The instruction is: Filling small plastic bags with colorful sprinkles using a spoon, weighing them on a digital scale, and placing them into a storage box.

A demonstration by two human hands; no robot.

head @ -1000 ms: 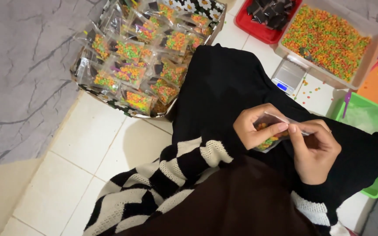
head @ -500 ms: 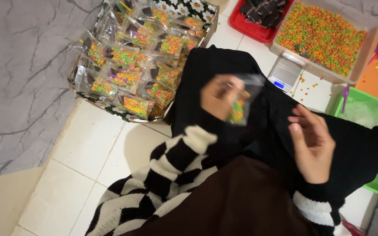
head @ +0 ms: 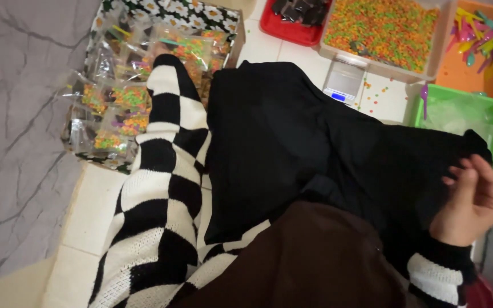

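While stretched out over the floral box [head: 212,14], left hand hidden past the checked sleeve [head: 166,108]; grip impossible to tell. Right hand [head: 475,199] empty, fingers loosely curled, resting on the lap. Candy packets [head: 124,122] heaped flat in that box, likely to keep them together; long axes at mixed angles, topmost lying crosswise.

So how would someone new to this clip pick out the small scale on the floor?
Start at the big tray of coloured sweets at the top of the view. Just below its near edge, on the white tiled floor beside the black cloth, sits the scale. It is the only flat silver square there, with a small blue display on its front, while its neighbours are bright plastic trays.
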